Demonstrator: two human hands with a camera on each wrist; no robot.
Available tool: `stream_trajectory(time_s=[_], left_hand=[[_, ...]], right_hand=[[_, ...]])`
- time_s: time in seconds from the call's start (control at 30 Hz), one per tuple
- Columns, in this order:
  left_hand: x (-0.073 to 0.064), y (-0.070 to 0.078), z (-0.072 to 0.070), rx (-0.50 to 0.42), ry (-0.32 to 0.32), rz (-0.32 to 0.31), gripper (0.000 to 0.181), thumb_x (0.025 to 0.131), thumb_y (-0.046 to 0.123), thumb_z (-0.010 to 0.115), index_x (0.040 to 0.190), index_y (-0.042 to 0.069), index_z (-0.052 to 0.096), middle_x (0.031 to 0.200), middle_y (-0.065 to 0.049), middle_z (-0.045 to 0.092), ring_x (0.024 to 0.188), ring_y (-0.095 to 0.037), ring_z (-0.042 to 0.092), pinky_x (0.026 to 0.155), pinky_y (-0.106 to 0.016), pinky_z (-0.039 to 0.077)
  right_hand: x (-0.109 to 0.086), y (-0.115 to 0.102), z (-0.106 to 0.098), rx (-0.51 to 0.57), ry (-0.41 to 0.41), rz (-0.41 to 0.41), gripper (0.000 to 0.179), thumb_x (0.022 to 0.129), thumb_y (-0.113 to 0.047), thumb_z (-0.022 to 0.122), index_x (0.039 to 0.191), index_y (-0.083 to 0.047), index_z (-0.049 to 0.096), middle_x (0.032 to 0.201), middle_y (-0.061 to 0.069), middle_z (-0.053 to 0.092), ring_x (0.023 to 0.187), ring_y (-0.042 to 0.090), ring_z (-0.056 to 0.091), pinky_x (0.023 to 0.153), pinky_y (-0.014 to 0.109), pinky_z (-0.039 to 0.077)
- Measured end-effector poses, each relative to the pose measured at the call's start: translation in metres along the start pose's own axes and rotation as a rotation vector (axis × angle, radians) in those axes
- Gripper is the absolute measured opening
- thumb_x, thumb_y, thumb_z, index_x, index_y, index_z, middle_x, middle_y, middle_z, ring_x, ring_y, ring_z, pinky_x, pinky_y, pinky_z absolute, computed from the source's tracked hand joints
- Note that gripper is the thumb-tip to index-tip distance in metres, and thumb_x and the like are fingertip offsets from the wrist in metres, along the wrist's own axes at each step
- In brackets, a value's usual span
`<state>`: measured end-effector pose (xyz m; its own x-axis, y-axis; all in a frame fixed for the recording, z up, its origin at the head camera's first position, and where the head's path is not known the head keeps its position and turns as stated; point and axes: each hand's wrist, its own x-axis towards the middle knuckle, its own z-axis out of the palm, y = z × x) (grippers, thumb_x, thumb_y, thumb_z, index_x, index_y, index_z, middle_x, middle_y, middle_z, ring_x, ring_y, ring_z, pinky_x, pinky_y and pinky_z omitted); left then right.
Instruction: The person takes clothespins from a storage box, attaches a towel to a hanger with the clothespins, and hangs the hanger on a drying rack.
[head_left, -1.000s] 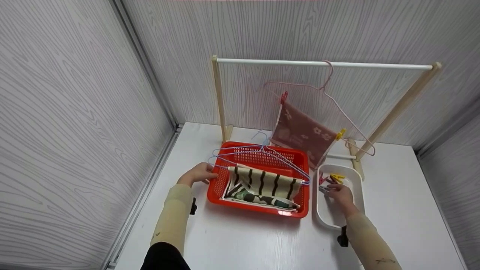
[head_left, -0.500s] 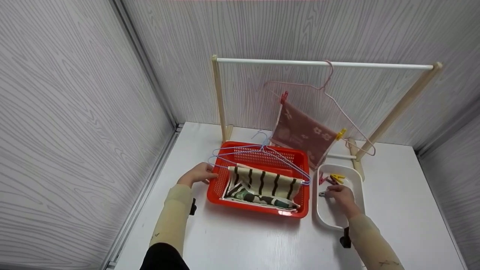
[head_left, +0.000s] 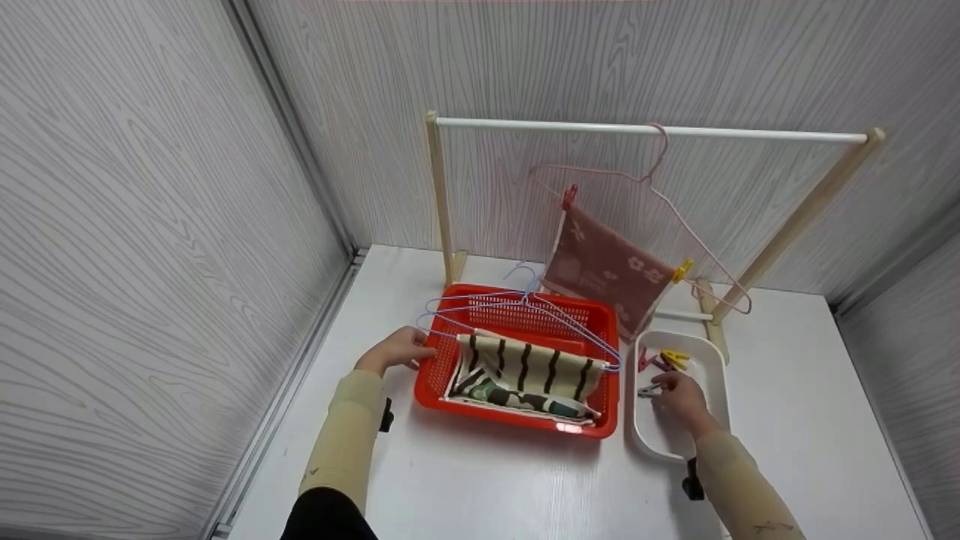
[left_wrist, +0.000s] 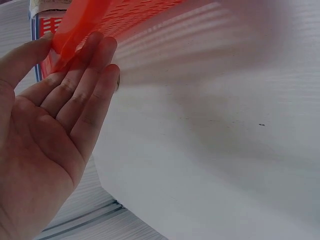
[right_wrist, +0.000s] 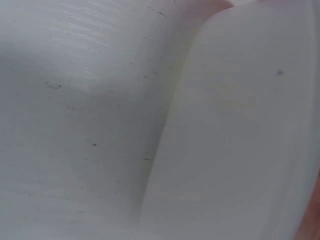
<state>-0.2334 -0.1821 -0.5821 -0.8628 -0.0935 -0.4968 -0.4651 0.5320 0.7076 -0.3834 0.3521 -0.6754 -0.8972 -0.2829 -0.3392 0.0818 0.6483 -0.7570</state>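
My left hand is at the left side of a red plastic basket. In the left wrist view its thumb lies over the basket rim and its fingers are against the outer wall. Inside the white tray, my right hand pinches a grey clothespin. Only a sliver of that hand shows in the right wrist view, at the right edge, beside the tray wall. Yellow, red and dark clothespins lie just beyond its fingers.
The basket holds a striped cloth, a camouflage cloth and blue hangers. Behind stands a rack with a white bar. A pink hanger on it carries a dusky pink cloth, clipped by red and yellow clothespins.
My right hand has drawn the grey clothespin slightly toward me, away from the other clothespins, and its angle has shifted. The left hand keeps its hold on the basket.
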Motion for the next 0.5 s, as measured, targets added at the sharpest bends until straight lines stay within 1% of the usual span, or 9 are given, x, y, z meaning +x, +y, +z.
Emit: stream_trajectory(time_s=[0.07,0.17,0.3,0.37,0.5], left_hand=[[-0.0005,0.0007,0.0003,-0.003,-0.001,-0.006,0.028,0.105,0.019,0.066,0.119,-0.005,0.068,0.111,-0.015,0.075,0.094,-0.019,0.073,0.091,-0.040,0.063],[-0.0011,0.0011,0.0007,-0.009,0.002,-0.014,0.028,0.105,0.018,0.066,0.119,-0.005,0.068,0.110,-0.014,0.075,0.093,-0.019,0.073,0.092,-0.040,0.063],[-0.0017,0.0013,0.0007,-0.020,-0.001,-0.002,0.028,0.105,0.017,0.066,0.119,-0.006,0.069,0.110,-0.015,0.076,0.092,-0.019,0.073,0.093,-0.042,0.063],[-0.0020,0.0015,0.0008,-0.025,-0.001,0.000,0.028,0.105,0.017,0.065,0.119,-0.007,0.069,0.109,-0.015,0.075,0.092,-0.019,0.073,0.093,-0.042,0.063],[-0.0022,0.0014,0.0015,-0.034,0.006,-0.007,0.028,0.105,0.017,0.065,0.120,-0.006,0.068,0.111,-0.015,0.075,0.094,-0.020,0.073,0.092,-0.041,0.063]], right_hand=[[-0.0002,0.0001,-0.0010,-0.016,-0.001,-0.013,0.038,0.085,0.010,0.070,0.121,0.015,0.064,0.098,0.015,0.062,0.083,0.020,0.058,0.065,0.024,0.049],[-0.0005,-0.0007,-0.0025,-0.018,-0.010,0.000,0.035,0.087,0.009,0.071,0.121,0.013,0.065,0.099,0.014,0.063,0.085,0.021,0.058,0.067,0.023,0.048],[-0.0014,-0.0022,-0.0043,0.001,-0.021,0.022,0.035,0.089,0.004,0.074,0.122,0.011,0.065,0.109,0.019,0.067,0.092,0.023,0.060,0.071,0.024,0.048],[-0.0019,-0.0023,-0.0055,0.019,-0.029,0.020,0.036,0.090,0.001,0.075,0.123,0.012,0.065,0.114,0.022,0.068,0.094,0.024,0.060,0.074,0.025,0.048],[-0.0040,-0.0018,-0.0083,0.044,-0.035,0.008,0.038,0.091,-0.004,0.077,0.123,0.013,0.065,0.117,0.024,0.070,0.092,0.019,0.059,0.076,0.024,0.047]])
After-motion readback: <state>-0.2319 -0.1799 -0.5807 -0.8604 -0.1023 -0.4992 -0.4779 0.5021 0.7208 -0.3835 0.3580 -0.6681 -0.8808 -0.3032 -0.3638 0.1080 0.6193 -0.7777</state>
